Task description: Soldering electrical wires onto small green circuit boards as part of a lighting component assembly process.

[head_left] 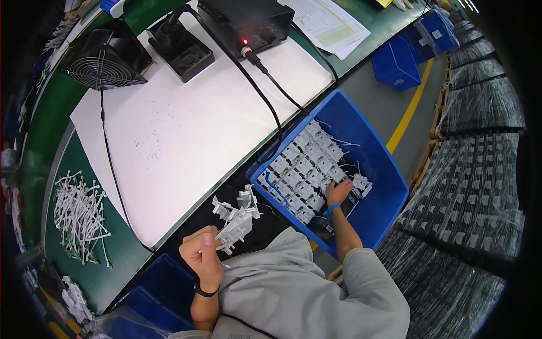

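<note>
My left hand (204,251) is closed around a small cluster of white plastic housings (236,227) and holds them up in front of my lap. To the right stands a deep blue plastic bin (379,163), with my right hand (339,194) reaching down inside it. Its fingers are stretched out by the right end of the rows of white plastic parts (305,169), some of which have green bits and thin white wires. One loose-looking white part (361,184) sits just past the fingertips; whether they touch it is hard to make out.
A white sheet (169,135) covers the green bench, with a black fan (101,68), a soldering iron stand (182,53) and a black power unit (248,22) at the back. White cable ties or wires (82,220) lie left. Wrapped stacks (463,192) line the right.
</note>
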`<state>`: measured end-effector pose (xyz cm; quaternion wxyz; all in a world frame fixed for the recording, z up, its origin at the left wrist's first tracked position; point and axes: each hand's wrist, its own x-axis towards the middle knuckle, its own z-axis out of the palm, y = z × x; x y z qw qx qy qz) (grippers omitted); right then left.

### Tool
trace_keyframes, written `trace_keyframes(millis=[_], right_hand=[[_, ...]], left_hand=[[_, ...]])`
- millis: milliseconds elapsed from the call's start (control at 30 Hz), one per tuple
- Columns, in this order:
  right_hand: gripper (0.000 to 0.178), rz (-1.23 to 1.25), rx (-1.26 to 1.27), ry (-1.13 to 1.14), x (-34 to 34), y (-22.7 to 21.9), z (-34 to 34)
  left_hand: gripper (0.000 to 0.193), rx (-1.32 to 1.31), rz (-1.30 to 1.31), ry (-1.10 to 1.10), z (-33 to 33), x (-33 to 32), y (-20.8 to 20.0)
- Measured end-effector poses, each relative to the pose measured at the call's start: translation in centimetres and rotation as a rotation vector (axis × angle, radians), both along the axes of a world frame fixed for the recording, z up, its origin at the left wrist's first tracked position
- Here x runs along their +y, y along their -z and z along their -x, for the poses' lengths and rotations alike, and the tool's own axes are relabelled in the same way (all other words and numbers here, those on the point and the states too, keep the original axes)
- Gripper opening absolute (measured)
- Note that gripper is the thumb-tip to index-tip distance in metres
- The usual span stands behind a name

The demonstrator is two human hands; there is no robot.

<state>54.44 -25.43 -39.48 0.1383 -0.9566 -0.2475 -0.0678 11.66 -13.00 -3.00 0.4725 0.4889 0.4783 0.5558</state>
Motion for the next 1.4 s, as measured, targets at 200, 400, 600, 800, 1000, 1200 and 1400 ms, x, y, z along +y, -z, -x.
trace_keyframes(millis=[200,400,600,800,1000,1200,1400], right_hand=[[0.058,-0.057,0.150,-0.350,0.3,0.0,-2.5],[0.062,0.011,0.234,-0.449,0.5,1.2,-5.1],[0.065,0.140,0.304,-0.436,2.1,-0.1,-5.8],[0.063,0.174,0.291,-0.399,1.3,-0.8,-6.3],[0.063,0.212,0.278,-0.487,1.1,-1.2,-5.8],[0.059,0.237,0.272,-0.441,1.5,-0.5,-5.4],[0.055,-0.162,0.340,-0.382,0.3,-1.2,-3.4]], left_hand=[[0.043,-0.017,-0.003,0.039,0.3,0.0,0.1],[0.040,-0.016,-0.002,0.101,0.0,0.0,0.3],[0.039,0.019,0.001,0.134,-0.6,0.1,-0.1],[0.040,0.035,-0.005,0.145,-1.1,0.1,-0.3],[0.040,0.049,-0.006,0.150,-0.7,-0.2,0.0],[0.040,0.019,-0.004,0.136,-0.6,-0.2,0.0],[0.039,0.019,0.005,0.140,-0.2,-0.1,0.2]])
